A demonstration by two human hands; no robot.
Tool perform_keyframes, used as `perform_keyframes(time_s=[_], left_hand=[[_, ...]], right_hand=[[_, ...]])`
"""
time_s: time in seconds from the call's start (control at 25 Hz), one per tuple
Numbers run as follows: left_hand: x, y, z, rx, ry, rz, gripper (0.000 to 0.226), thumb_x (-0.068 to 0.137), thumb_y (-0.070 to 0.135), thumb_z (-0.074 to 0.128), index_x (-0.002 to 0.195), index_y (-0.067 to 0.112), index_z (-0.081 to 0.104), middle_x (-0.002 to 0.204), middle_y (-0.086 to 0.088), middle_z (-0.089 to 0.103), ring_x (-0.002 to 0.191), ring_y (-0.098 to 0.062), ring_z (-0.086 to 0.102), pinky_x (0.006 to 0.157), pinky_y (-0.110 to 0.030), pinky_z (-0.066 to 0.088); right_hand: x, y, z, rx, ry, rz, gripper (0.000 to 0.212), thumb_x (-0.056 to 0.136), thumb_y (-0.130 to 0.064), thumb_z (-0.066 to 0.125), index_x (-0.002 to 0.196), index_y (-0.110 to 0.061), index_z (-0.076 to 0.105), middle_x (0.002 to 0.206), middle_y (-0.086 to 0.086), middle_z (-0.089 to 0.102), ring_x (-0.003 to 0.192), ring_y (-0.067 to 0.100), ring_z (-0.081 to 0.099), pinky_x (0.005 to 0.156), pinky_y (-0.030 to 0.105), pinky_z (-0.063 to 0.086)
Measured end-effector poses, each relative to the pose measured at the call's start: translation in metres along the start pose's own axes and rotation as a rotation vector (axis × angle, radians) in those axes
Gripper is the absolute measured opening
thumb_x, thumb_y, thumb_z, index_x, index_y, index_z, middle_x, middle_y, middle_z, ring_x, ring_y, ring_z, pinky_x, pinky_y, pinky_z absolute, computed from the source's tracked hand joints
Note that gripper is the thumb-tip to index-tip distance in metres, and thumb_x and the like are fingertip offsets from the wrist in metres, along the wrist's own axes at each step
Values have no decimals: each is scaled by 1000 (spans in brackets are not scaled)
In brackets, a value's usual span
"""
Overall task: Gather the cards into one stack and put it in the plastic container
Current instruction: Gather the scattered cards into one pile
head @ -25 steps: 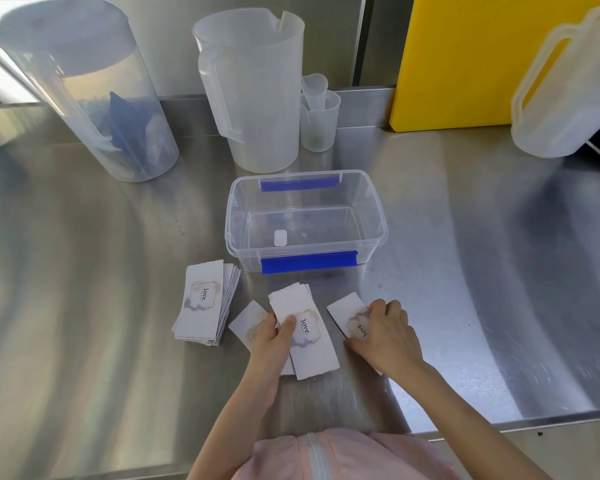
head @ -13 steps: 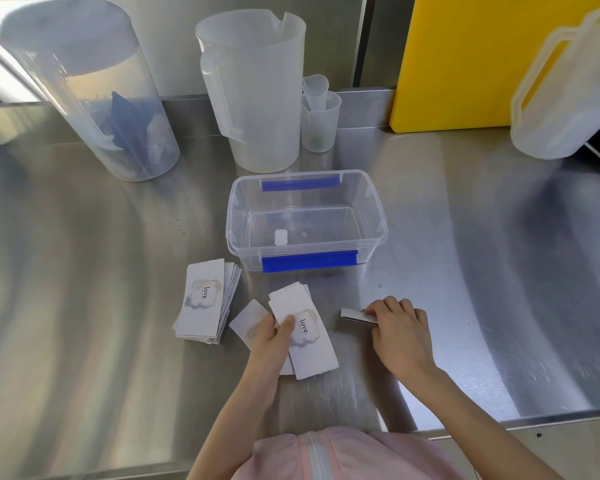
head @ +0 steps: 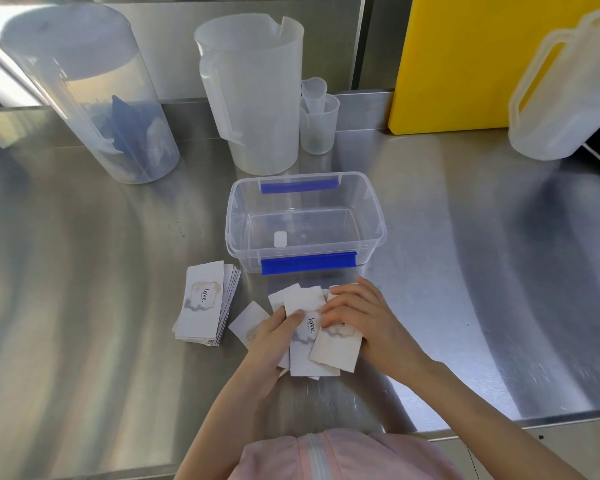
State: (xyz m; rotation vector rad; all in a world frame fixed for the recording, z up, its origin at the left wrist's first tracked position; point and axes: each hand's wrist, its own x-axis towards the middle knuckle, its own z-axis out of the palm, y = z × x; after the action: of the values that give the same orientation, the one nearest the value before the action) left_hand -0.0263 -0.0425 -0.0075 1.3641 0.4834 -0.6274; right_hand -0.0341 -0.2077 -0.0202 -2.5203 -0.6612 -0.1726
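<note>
White cards printed "love." lie on the steel counter in front of the clear plastic container (head: 374,216) with blue clips, which stands open with only a small white tag inside. My left hand (head: 274,336) grips a small stack of cards (head: 305,355), thumb on top. My right hand (head: 361,318) holds one card (head: 336,348) flat on the right side of that stack. A loose card (head: 248,323) lies partly under my left hand. A separate fanned pile (head: 205,306) rests to the left.
Behind the container stand a tall clear jug (head: 87,98) with blue items inside, a frosted pitcher (head: 253,95) and small measuring cups (head: 317,123). A yellow board (head: 465,60) leans at the back; another jug (head: 568,88) sits at far right. The counter's front edge (head: 499,424) is near me.
My right hand lifted the card that lay on the right and carried it leftward onto the stack in my left hand. The left pile and container have not moved.
</note>
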Motion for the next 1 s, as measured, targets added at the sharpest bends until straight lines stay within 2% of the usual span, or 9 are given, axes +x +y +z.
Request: perform_keyframes(time_s=[0.08,0.2,0.36,0.52,0.6,0.68,0.76,0.92,1.0], left_hand=[[-1,1,0,-53,-11,-7,26,89,19,49,115,17,55,120,-17,61,109,-35,57,85,-49,49],[-1,1,0,-66,-31,-9,17,88,21,50,104,22,58,117,-14,63,109,-35,58,84,-50,50],[-8,3,10,-56,-40,38,9,89,15,50,91,19,58,89,-8,64,84,-23,61,73,-32,50],[-7,2,6,-56,-40,57,26,90,16,48,114,14,55,110,-12,66,99,-28,61,84,-41,50],[-5,3,0,-65,-10,37,22,91,19,45,109,21,57,105,-9,66,95,-29,62,80,-44,52],[-4,3,-2,-80,-5,26,18,91,20,44,95,28,59,99,-7,66,94,-32,62,79,-44,51],[-5,3,-1,-94,-5,39,19,90,18,44,91,28,60,96,-7,66,90,-30,62,78,-41,51],[-9,0,1,-56,7,115,18,89,19,48,102,24,59,97,-7,66,86,-24,62,75,-38,52],[-10,2,-5,-35,46,152,19,89,19,48,105,23,58,96,-7,65,83,-22,62,67,-32,54]], right_hand=[[3,-1,4,30,-1,11,43,66,-15,78,92,-24,45,107,-12,51,115,7,41,115,21,12],[4,-3,2,48,11,16,39,69,-5,72,92,-19,44,111,-9,42,115,10,39,111,32,31],[5,-11,6,53,-36,-29,42,67,-10,76,92,-20,43,112,-8,45,119,12,38,113,12,0],[4,-8,7,81,45,143,51,74,-6,70,119,-18,46,136,-3,42,130,10,33,111,32,31],[6,-15,-2,313,76,413,46,88,-3,49,131,-17,40,141,-5,40,130,9,34,105,11,32],[10,-24,-3,546,41,592,40,95,-16,38,134,-24,33,130,-17,40,124,6,39,83,-5,36],[13,-33,3,661,-19,637,34,96,-26,34,128,-34,32,121,-23,45,116,6,48,75,1,44],[22,-52,16,677,-67,601,43,96,-32,31,138,-28,24,132,-5,49,115,13,53,97,31,49],[30,-55,17,713,-83,606,40,96,-31,30,136,-27,29,123,-8,50,109,11,54,95,29,48]])
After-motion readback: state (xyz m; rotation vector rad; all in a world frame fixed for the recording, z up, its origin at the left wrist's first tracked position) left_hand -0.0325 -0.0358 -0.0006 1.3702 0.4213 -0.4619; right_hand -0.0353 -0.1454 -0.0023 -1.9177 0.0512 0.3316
